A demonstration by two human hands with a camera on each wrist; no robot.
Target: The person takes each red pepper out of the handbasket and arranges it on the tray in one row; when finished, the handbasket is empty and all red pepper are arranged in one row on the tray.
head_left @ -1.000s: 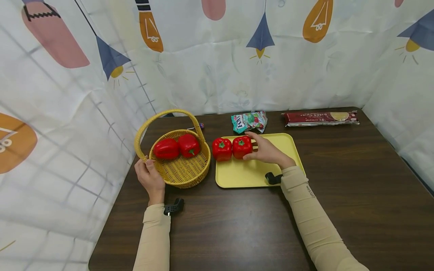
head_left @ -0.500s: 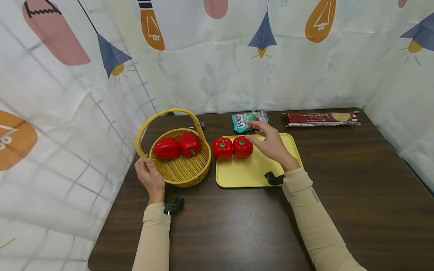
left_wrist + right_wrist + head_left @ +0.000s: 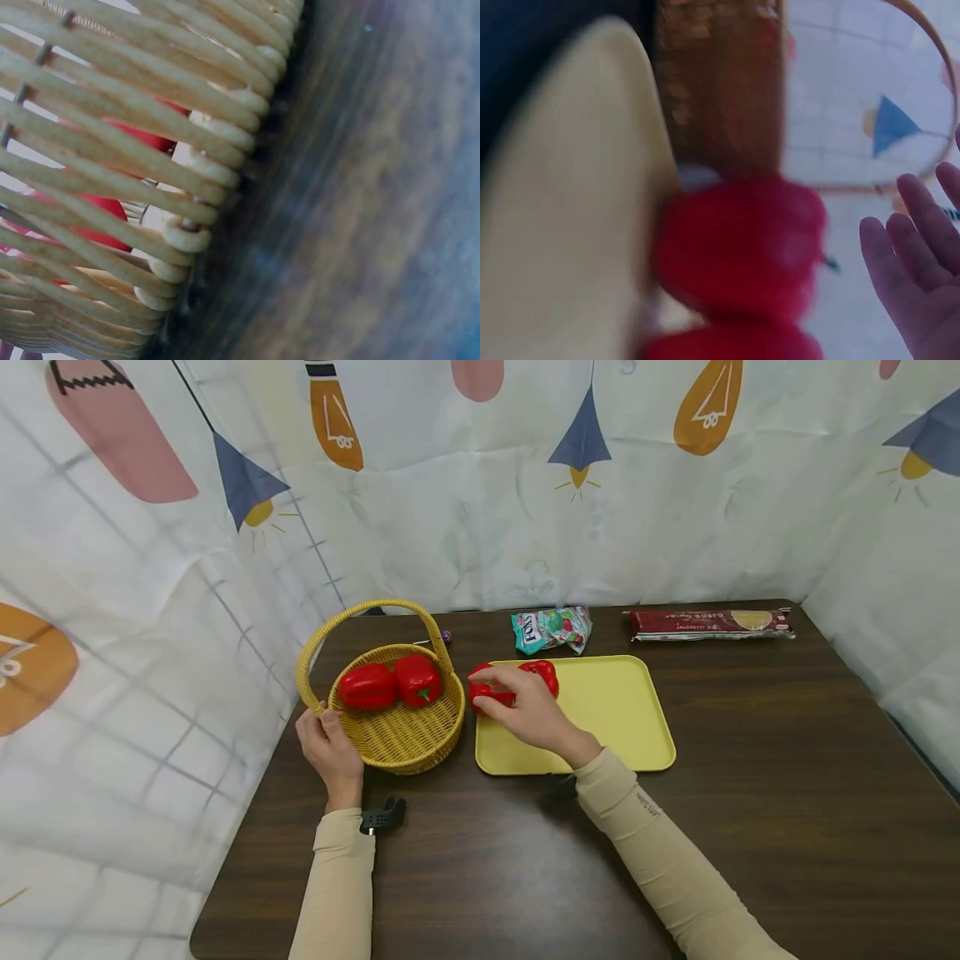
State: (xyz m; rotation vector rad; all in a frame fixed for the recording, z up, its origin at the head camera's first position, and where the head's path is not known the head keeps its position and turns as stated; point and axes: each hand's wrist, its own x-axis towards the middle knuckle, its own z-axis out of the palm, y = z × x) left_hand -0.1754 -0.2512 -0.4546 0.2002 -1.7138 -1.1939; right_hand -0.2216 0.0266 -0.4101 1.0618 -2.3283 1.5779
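Note:
At the left of the head view, my left hand (image 3: pixel 332 753) grips the yellow wicker basket (image 3: pixel 397 737) by its rim, where the arched handle meets it. Inside the basket lie two red bell peppers, one long (image 3: pixel 367 686) and one blockier (image 3: pixel 418 680). My right hand (image 3: pixel 528 712) is over the yellow tray (image 3: pixel 615 727), thumb and fingers spread around the left red bell pepper (image 3: pixel 492 690) and partly hiding it. Beside that one sits another bell pepper (image 3: pixel 545 673), half covered by the hand. In the right wrist view the fingers (image 3: pixel 922 217) look apart from the nearer pepper (image 3: pixel 739 247).
Behind the tray lies a teal candy bag (image 3: pixel 553 628), with a dark red biscuit pack (image 3: pixel 708 623) to its right. A small lollipop (image 3: pixel 446 637) is behind the basket. Printed curtain surrounds the back and left of the dark wooden table (image 3: pixel 465 877).
My right hand has let go of the right bell pepper on the tray, lifted away, then moved left over the left pepper. My left hand keeps its grip on the basket.

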